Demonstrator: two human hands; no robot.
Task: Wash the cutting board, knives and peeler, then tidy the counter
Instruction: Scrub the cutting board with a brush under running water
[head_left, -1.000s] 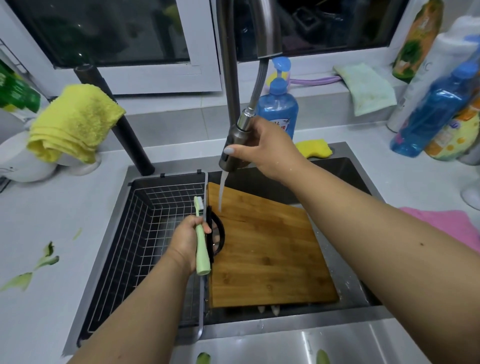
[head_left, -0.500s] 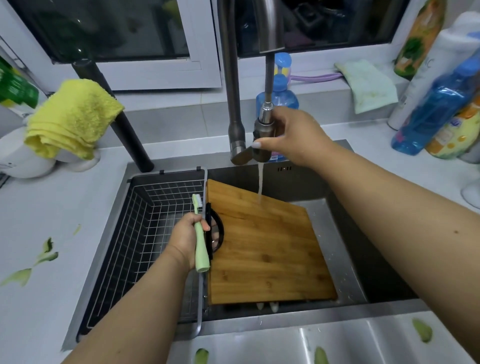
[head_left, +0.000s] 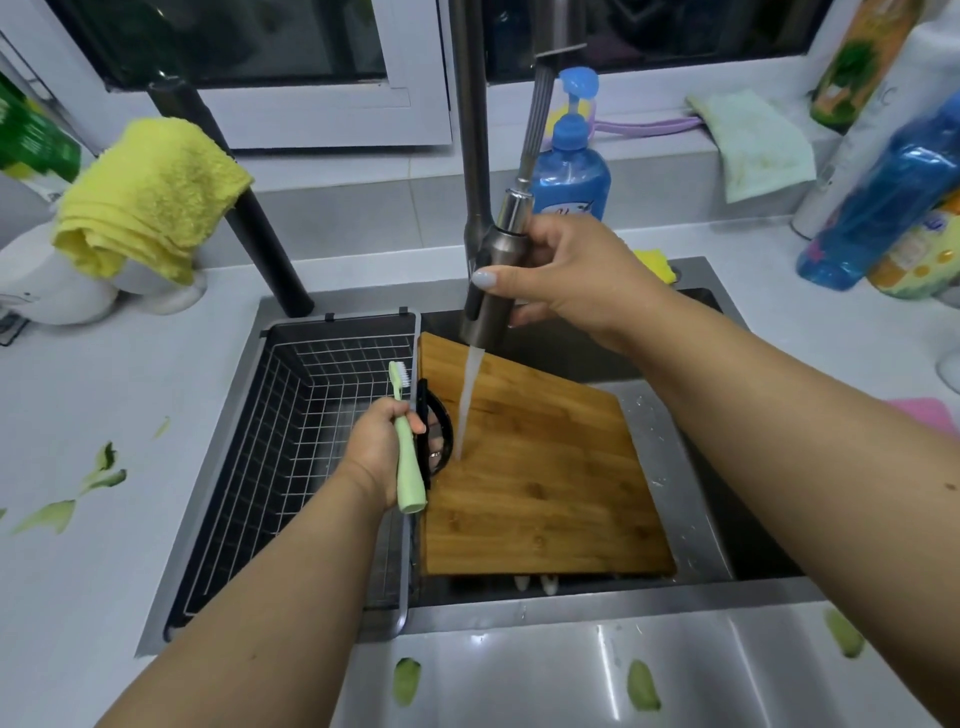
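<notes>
A wooden cutting board (head_left: 540, 478) leans tilted in the sink (head_left: 670, 467). My left hand (head_left: 382, 447) grips the board's black handle (head_left: 439, 431) together with a pale green toothbrush (head_left: 408, 457), bristles up. My right hand (head_left: 566, 275) grips the pull-out faucet spray head (head_left: 493, 275) above the board's far left part. Water streams from it onto the board near the handle. Two white tips (head_left: 535, 583) poke out under the board's near edge; what they are is hidden.
A black wire basket (head_left: 291, 457) fills the sink's left half. Green peel scraps (head_left: 78, 493) lie on the left counter and on the sink's front ledge (head_left: 641, 686). A yellow towel (head_left: 150, 192), blue soap bottles (head_left: 571, 171), a yellow sponge (head_left: 654, 262) and a pink cloth (head_left: 924, 413) surround the sink.
My right hand has swung the spray head back to the left and tilted it, so the stream now lands near the board's handle. My left hand has held still.
</notes>
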